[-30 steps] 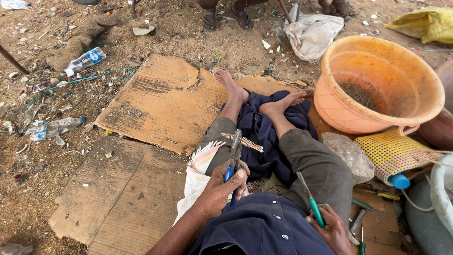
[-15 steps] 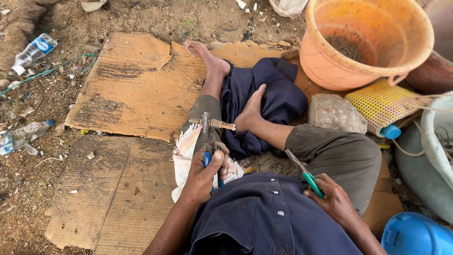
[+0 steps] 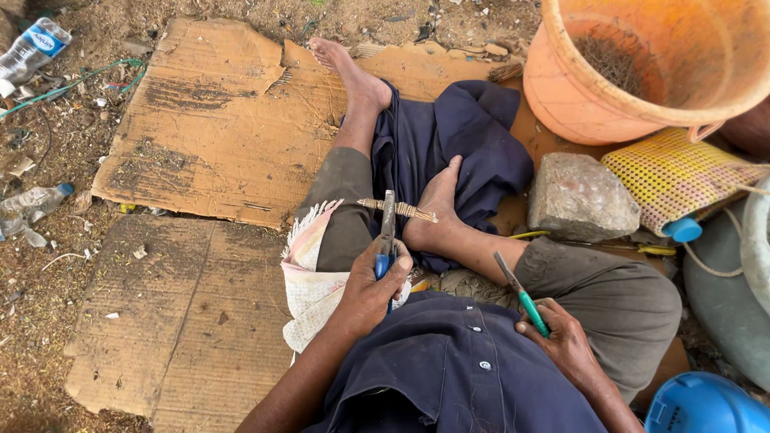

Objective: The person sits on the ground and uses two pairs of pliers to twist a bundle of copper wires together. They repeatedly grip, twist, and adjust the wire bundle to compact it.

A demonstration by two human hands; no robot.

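The left hand (image 3: 370, 282) is clamped on pliers (image 3: 387, 232) biting a wire bundle (image 3: 399, 209); the right hand (image 3: 561, 341) is closed around a second pliers (image 3: 520, 293). The bundle could slip sideways from the bite, toward the foot (image 3: 437, 210) just beside it.

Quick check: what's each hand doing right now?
Left hand: closed on blue-handled pliers gripping a wire bundle.
Right hand: closed on green-handled pliers.

The left hand (image 3: 370, 290) grips blue-handled pliers (image 3: 387, 234) whose tip clamps a short bundle of thin wires (image 3: 399, 209) above the knee. The right hand (image 3: 566, 343) holds a green-handled tool (image 3: 520, 294) beside the thigh. An orange bucket (image 3: 642, 72) stands near a grey stone (image 3: 581, 197).
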